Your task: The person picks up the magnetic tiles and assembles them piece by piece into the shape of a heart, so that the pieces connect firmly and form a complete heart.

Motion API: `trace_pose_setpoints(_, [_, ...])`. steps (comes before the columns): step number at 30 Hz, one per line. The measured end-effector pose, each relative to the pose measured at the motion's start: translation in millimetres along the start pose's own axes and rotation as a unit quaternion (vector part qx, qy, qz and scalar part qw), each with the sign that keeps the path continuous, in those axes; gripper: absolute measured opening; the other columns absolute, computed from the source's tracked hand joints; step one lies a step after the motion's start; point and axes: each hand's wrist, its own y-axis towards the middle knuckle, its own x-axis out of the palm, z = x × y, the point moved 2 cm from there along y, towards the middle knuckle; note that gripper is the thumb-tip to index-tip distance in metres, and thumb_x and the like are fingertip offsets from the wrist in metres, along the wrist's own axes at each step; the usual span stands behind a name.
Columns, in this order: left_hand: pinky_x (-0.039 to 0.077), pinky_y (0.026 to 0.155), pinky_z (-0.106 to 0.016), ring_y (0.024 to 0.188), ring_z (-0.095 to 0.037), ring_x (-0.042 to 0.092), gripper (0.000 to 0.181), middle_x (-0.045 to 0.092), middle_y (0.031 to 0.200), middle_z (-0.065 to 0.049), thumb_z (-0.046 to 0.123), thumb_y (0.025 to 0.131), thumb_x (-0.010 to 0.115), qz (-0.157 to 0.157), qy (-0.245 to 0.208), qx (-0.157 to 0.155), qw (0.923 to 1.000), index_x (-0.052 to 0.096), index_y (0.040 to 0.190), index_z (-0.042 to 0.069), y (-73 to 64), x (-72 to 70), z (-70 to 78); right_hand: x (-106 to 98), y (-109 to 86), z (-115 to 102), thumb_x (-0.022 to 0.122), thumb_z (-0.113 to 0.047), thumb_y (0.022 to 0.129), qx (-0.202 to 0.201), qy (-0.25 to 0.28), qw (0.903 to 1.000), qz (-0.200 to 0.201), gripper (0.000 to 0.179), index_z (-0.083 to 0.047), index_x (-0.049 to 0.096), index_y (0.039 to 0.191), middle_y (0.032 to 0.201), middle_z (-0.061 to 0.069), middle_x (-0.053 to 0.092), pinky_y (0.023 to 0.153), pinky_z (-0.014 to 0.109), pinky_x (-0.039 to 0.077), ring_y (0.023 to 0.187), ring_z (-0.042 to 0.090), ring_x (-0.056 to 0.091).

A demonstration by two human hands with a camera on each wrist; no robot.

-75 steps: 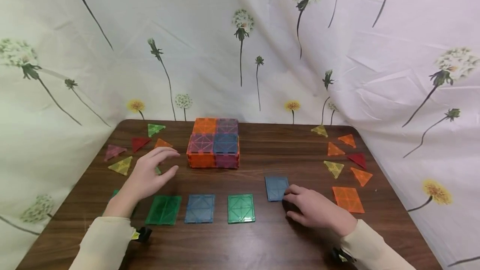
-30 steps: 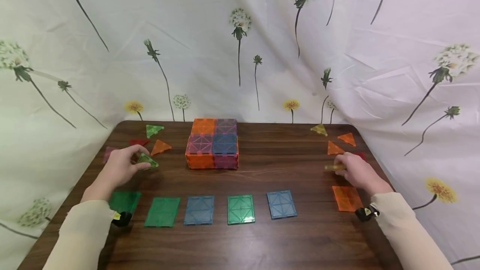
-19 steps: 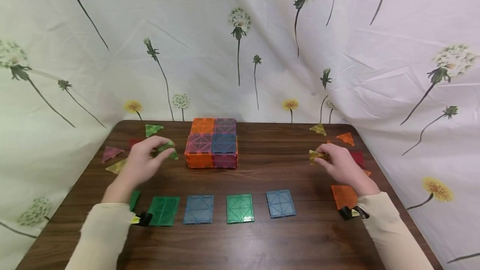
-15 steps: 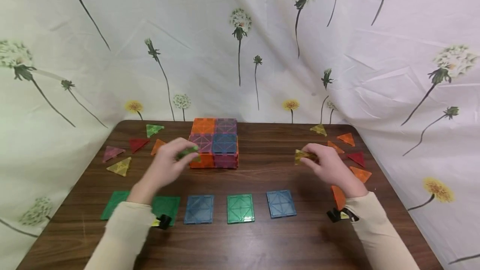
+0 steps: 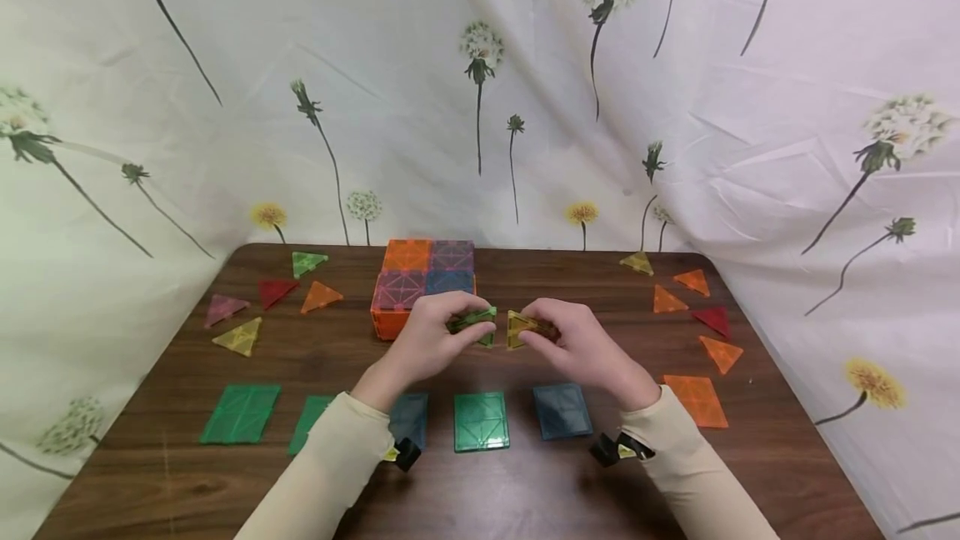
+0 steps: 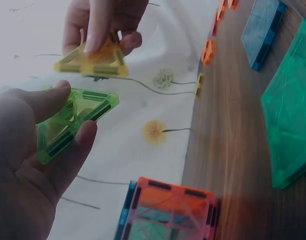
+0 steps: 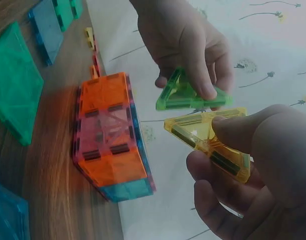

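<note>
Above the middle of the table my left hand (image 5: 431,336) pinches a green triangular magnetic tile (image 6: 75,117) between thumb and fingers. Facing it, my right hand (image 5: 581,344) pinches a yellow triangular magnetic tile (image 7: 207,137) the same way. One edge of each tile faces the other, with a narrow gap between them in the head view. Just behind and left of the hands stands a low box (image 5: 401,290) built of orange, purple and blue square tiles; my left hand hides its front right part.
A row of square tiles lies nearer me: green (image 5: 240,413), blue partly hidden by my left arm, green (image 5: 481,422), blue (image 5: 562,412) and orange (image 5: 696,401). Loose triangles lie on both sides, such as a yellow one (image 5: 240,337) and a red one (image 5: 712,320).
Both hands picked up triangles, the left a green one, the right a yellow one. They then moved inward until the tiles came close together. Earlier, my right hand shifted a blue square.
</note>
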Motion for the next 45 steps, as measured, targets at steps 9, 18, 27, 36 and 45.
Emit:
trace_pose_setpoints(9, [0.059,0.074,-0.029,0.082,-0.008,0.067,0.016,0.076,0.101,0.001,0.012,0.092,0.083,-0.015,-0.011,-0.009,0.9998,0.078,0.108,0.012,-2.4,7.8,-1.2,9,0.9,0,0.071,-0.014,0.102,0.015,0.015,0.9997,-0.013,0.009,-0.016,0.071,0.11,0.089,-0.007,0.066,0.059,0.025,0.052,0.066,0.005,0.056])
trace_pose_setpoints(18, [0.061,0.075,-0.033,0.082,-0.007,0.068,0.016,0.076,0.099,0.002,0.01,0.092,0.083,-0.031,-0.024,-0.015,0.9991,0.078,0.107,0.013,-3.2,10.0,-0.6,16,4.6,5,0.072,-0.013,0.101,0.013,0.017,0.9987,-0.046,0.007,-0.016,0.07,0.108,0.089,-0.009,0.067,0.064,0.026,0.055,0.072,0.003,0.06])
trace_pose_setpoints(27, [0.062,0.079,-0.032,0.088,-0.012,0.071,0.019,0.076,0.101,0.0,0.008,0.09,0.084,-0.061,0.002,-0.037,0.9975,0.078,0.108,0.011,-7.6,8.6,-11.1,26,8.6,20,0.078,-0.014,0.097,0.023,-0.03,0.9959,-0.081,0.006,-0.016,0.073,0.101,0.088,-0.009,0.067,0.069,0.027,0.055,0.075,0.004,0.06])
trace_pose_setpoints(36, [0.061,0.074,-0.033,0.086,-0.007,0.068,0.015,0.076,0.099,0.004,0.013,0.093,0.082,-0.047,0.069,-0.05,0.9952,0.078,0.107,0.014,-26.4,-26.2,-29.3,42,2.9,54,0.079,-0.01,0.095,0.039,-0.067,0.9894,-0.123,0.009,-0.013,0.07,0.094,0.082,-0.007,0.067,0.065,0.026,0.051,0.069,0.005,0.055])
trace_pose_setpoints(45, [0.061,0.068,-0.04,0.077,-0.015,0.071,0.007,0.078,0.093,-0.002,0.012,0.096,0.078,0.034,0.177,-0.119,0.9765,0.079,0.102,0.009,-55.4,-114.5,-67.1,49,-2.8,70,0.08,-0.013,0.095,0.057,-0.07,0.9864,-0.137,0.02,-0.017,0.065,0.082,0.076,-0.01,0.065,0.063,0.024,0.048,0.066,0.004,0.051])
